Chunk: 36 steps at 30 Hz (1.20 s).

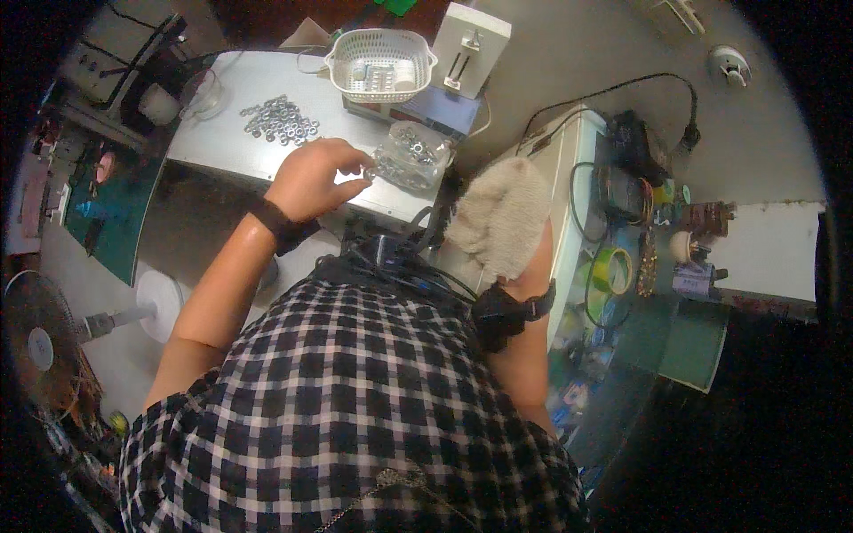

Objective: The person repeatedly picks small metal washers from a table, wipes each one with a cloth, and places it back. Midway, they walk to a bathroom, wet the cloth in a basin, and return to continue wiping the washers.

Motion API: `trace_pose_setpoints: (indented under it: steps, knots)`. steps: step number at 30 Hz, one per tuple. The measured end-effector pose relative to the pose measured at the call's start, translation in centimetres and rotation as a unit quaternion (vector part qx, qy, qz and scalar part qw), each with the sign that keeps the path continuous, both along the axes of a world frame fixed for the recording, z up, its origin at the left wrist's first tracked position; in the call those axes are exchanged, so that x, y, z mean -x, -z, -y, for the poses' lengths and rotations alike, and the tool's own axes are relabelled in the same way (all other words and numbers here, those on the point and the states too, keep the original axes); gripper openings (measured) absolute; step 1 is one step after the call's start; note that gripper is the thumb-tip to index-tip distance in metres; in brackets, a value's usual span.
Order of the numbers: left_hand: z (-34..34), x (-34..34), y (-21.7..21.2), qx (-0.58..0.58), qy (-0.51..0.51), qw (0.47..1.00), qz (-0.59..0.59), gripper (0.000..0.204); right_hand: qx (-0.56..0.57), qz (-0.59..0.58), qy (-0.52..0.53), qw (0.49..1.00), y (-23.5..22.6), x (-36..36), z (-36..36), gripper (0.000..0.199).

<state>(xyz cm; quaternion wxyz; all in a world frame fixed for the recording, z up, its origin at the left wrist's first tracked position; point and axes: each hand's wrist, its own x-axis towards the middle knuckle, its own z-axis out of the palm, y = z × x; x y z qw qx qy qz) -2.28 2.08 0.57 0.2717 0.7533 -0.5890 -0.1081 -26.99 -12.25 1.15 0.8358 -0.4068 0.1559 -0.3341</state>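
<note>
Left hand pinching nut at clear bag on table; right hand, gloved, resting empty. Next likely needs careful placement onto nut pile.

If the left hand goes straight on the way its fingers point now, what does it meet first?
The left hand points right, toward the clear plastic bag of metal nuts; its fingertips seem already at the bag's edge, though depth is unclear.

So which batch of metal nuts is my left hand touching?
The nuts in the clear plastic bag, at your left hand's fingertips. The loose pile lies apart, farther back on the white table.
</note>
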Motion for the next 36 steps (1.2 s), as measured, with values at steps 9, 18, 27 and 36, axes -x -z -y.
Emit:
trace_pose_setpoints:
  steps: [9,18,27,36]
  knots:
    - [7.5,-2.1,7.2,-0.063,-0.020,0.995,-0.076,0.029,0.014,-0.069,0.071,0.995,1.0,3.8,-0.4,0.035]
    - [8.3,-4.6,11.7,0.010,-0.136,0.988,-0.075,0.028,-0.021,-0.005,0.072,0.997,2.1,4.8,0.6,0.036]
    - [1.9,-12.7,19.1,-0.092,-0.197,0.975,-0.046,0.037,0.018,-0.033,0.059,0.998,2.7,2.4,0.7,0.035]
    - [2.2,-11.9,18.4,-0.199,-0.120,0.971,0.049,0.026,-0.023,-0.037,0.061,0.997,1.7,0.3,0.9,0.036]
